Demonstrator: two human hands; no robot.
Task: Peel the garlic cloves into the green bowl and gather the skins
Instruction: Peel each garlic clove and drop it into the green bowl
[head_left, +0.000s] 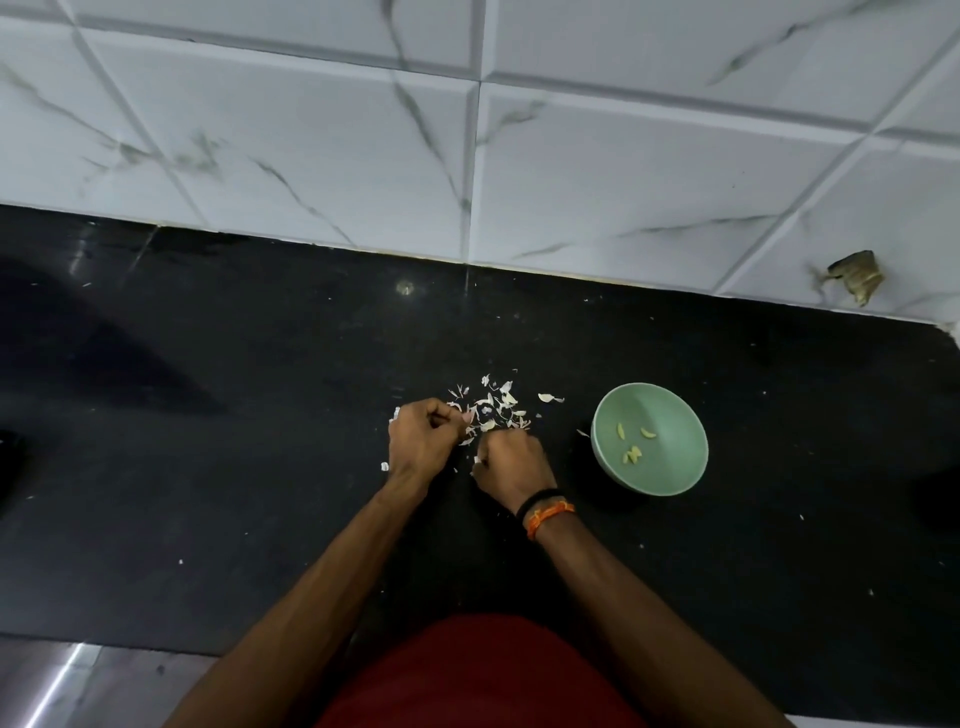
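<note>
A green bowl (670, 410) sits on the black counter to the right of my hands, with several peeled garlic cloves (634, 453) inside. A scatter of white garlic skins (493, 410) lies on the counter just beyond my hands. My left hand (423, 441) has its fingers curled at the edge of the skins and pinches a small pale piece at its fingertips. My right hand (514, 460) is curled close beside it, fingers tucked under; what it holds is hidden. A black and orange band circles my right wrist.
The black counter (208, 467) runs left to right, backed by a white marble-patterned tiled wall (467, 156). A chipped hole (854, 275) marks the wall at the right. Small skin flecks (384, 466) lie around my left wrist. The counter's front edge is at bottom left.
</note>
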